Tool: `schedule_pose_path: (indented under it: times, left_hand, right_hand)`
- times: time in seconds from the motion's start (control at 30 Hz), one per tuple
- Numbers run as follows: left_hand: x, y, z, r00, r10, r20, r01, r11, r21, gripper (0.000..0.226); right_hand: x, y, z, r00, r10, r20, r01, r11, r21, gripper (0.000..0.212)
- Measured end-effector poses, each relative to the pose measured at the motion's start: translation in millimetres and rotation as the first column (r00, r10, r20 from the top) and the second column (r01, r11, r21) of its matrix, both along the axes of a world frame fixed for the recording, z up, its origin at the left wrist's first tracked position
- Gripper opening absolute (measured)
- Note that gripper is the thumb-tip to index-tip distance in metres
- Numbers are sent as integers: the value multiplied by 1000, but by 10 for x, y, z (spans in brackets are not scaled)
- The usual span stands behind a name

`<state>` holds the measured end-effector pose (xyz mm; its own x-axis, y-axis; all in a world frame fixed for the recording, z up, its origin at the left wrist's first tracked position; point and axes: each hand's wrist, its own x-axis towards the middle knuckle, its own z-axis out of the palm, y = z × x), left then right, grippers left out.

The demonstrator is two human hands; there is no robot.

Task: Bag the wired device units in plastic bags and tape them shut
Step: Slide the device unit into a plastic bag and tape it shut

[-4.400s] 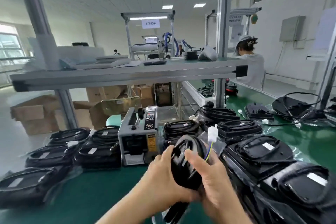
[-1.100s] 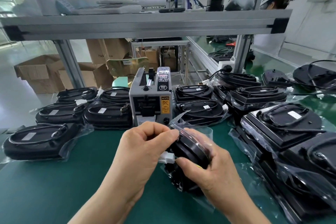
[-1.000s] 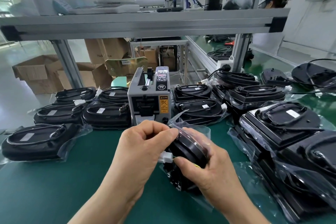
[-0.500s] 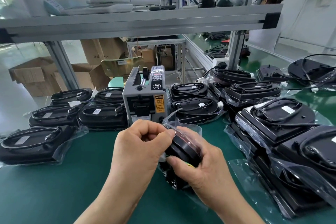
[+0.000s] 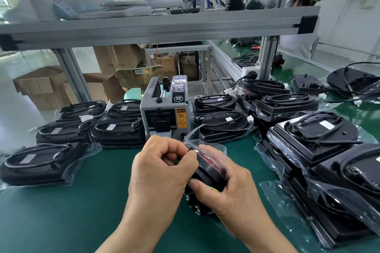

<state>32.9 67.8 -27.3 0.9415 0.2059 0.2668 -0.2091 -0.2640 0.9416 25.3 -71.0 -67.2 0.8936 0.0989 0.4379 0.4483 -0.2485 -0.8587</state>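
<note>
Wired device unit (image 5: 207,170), black, on edge inside a clear plastic bag (image 5: 216,149), low over the green table (image 5: 61,211). Left hand (image 5: 158,172) pinches the bag at the unit's top rim; right hand (image 5: 232,193) grips its lower side. Tape dispenser (image 5: 162,113) just beyond the grip; bagged units (image 5: 115,131) on either side.

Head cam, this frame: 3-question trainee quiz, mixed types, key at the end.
1. True or false: the left hand and the right hand both hold the device unit, which has a clear plastic bag around it.
2. Where does the tape dispenser stand? A) on the green mat, behind the hands, among bagged units; B) on the upper shelf; C) on a cardboard box.
3. Fill in: the units lying left of the dispenser are ___ in colour.
Key: 1 true; 2 A; 3 black.
</note>
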Motion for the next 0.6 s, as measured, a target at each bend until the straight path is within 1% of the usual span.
schedule_pose_path:
  times: [0.1,0.17,0.2,0.33,0.43,0.5,0.6]
  left_hand:
    - [33,11,-2,999,13,-29,-12,999,41,24]
    - [61,23,-9,997,13,-76,-15,1000,-23,32]
    - [68,29,-15,996,-4,-92,-1,998,-60,33]
    - [48,44,-22,994,-59,-90,52,996,-74,28]
    - [73,48,-18,995,-64,-81,56,994,-98,23]
    - [108,57,-13,993,-82,-87,67,985,-157,19]
    - [142,94,2,981,-160,-108,129,960,-250,18]
  right_hand:
    - [-2,4,-12,1000,5,-3,-5,1000,8,47]
    - [-2,10,-19,1000,6,-4,-6,1000,9,47]
    - [-3,11,-23,1000,7,-2,-7,1000,4,47]
    - [5,13,-40,1000,-1,1,1,1000,-23,48]
    - [12,8,-61,1000,-1,0,1,1000,-16,49]
    - [19,11,-73,1000,-3,-5,3,1000,-5,51]
    - [20,15,-82,1000,-8,-11,8,1000,-14,51]
